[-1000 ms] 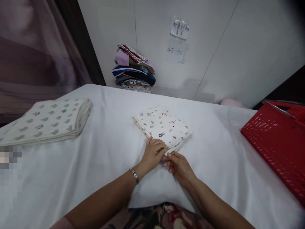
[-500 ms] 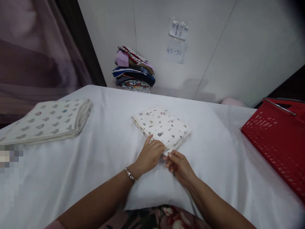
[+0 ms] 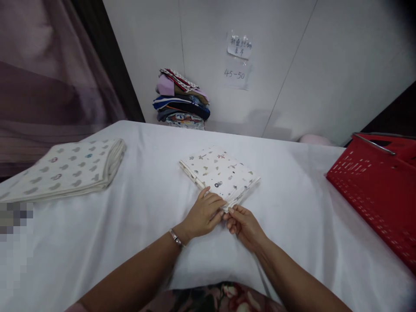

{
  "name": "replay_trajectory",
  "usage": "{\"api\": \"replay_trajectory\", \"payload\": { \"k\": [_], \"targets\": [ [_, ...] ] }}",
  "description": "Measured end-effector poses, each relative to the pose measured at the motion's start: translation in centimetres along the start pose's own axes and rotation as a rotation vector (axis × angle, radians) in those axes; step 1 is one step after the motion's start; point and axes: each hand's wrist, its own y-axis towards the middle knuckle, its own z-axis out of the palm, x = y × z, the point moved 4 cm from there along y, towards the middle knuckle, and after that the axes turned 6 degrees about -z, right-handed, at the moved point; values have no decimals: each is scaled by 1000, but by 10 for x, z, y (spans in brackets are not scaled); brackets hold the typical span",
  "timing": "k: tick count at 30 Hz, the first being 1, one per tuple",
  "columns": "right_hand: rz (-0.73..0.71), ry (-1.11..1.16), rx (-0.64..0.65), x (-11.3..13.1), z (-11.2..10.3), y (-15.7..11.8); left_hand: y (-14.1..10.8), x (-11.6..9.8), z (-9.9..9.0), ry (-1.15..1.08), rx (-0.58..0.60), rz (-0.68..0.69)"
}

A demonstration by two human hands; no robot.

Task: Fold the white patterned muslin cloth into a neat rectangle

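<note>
A small folded white cloth (image 3: 221, 171) with a print of little plants and figures lies on the white-covered table (image 3: 292, 208), one corner pointing towards me. My left hand (image 3: 205, 213), with a silver bracelet at its wrist, rests on the cloth's near left edge and its fingers close on the near corner. Right beside it, my right hand (image 3: 242, 223) pinches that same corner between thumb and curled fingers. The two hands almost touch, and their fingertips partly hide the corner.
On the left lies a larger folded cloth (image 3: 76, 167) with grey spots. A red basket (image 3: 380, 186) with a metal handle stands at the right. Folded fabrics (image 3: 182, 99) are stacked beyond the far edge, by a wall with paper signs (image 3: 238, 47).
The left thumb has come forward to the near corner of the cloth. Otherwise the hands and cloth look almost the same; the view has shifted slightly.
</note>
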Motion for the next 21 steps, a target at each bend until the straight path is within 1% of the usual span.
{"api": "replay_trajectory", "payload": {
  "k": [6,11,13,17,21],
  "targets": [
    [-16,-44,-4,0,1,-1,1,5,4,-39,16,-43],
    [-24,-77,-7,0,2,-2,1,8,5,-40,-63,-64],
    [-20,-77,-7,0,2,-2,1,8,4,-20,-78,-48],
    [-21,-51,-14,-1,1,-2,0,3,3,29,-25,9],
    [-34,-25,-16,-2,1,-1,-1,-1,0,-7,27,7]
  ]
}}
